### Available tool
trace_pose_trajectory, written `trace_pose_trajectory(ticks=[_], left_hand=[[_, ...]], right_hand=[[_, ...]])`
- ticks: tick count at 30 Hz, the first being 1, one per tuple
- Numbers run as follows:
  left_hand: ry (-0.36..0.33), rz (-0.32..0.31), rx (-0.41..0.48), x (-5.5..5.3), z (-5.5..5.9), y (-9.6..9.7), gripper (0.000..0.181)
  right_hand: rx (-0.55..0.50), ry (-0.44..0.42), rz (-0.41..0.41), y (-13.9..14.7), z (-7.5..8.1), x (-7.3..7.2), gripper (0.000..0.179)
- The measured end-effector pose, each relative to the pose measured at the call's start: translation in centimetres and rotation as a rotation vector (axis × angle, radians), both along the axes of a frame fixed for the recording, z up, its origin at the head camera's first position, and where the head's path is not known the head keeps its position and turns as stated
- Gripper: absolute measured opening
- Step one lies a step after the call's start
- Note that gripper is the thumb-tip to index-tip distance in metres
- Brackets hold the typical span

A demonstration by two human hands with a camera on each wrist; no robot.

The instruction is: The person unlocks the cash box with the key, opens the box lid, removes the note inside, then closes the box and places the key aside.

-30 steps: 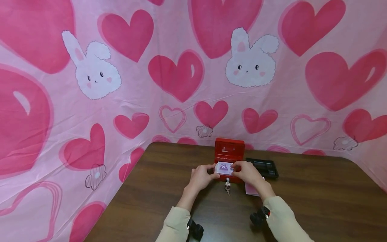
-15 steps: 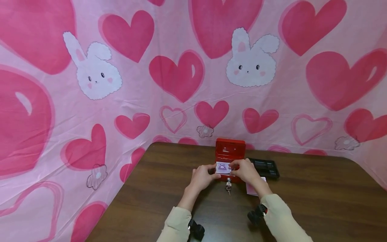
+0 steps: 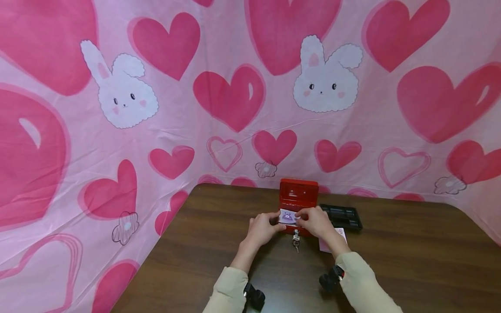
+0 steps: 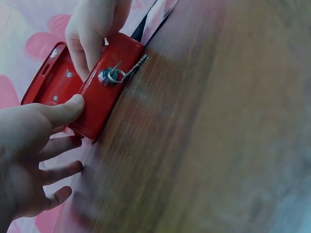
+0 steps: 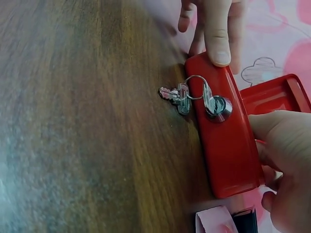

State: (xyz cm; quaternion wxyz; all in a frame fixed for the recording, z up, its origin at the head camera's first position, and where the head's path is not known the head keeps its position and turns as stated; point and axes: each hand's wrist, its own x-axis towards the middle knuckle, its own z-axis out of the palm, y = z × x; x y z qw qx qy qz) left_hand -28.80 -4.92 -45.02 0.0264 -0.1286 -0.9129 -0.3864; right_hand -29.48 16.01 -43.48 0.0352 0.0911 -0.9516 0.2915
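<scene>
A small red metal cash box (image 5: 228, 150) stands on the table with its lid (image 3: 298, 191) raised behind it. A key ring with keys (image 5: 182, 97) hangs from the lock on its front. My left hand (image 3: 260, 229) grips the box's left end, thumb on the front corner and the outer fingers spread apart, as the left wrist view shows. Inside the opening lies a white card (image 3: 287, 216) with a purple cartoon figure, slightly bowed. My right hand (image 3: 318, 221) pinches the card's right end; its fingertips are down in the box, partly hidden by the front wall.
Right of the box lies a black compartment tray (image 3: 346, 217). A pink paper item (image 3: 325, 246) is on the table beside my right wrist. The brown wooden table (image 3: 415, 252) ends at a pink heart-printed cloth (image 3: 231, 95) hanging behind.
My right hand has shifted a little to the left, covering more of the card. The card has gone from flat to slightly bowed. My left hand stays at the box's end.
</scene>
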Motion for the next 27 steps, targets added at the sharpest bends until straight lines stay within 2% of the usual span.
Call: trace_pose_trajectory(ticks=[5, 18, 27], left_hand=[[0.005, 0.002, -0.001, -0.02, -0.09, 0.10, 0.049], [-0.001, 0.003, -0.004, 0.14, -0.05, 0.01, 0.049], [0.003, 0.003, -0.010, 0.13, -0.01, 0.01, 0.048]], right_hand=[[0.011, 0.015, -0.011, -0.13, 0.31, 0.25, 0.021], [-0.116, 0.046, -0.041, -0.63, 0.31, 0.41, 0.013], [-0.190, 0.064, -0.083, -0.68, 0.10, 0.98, 0.020]])
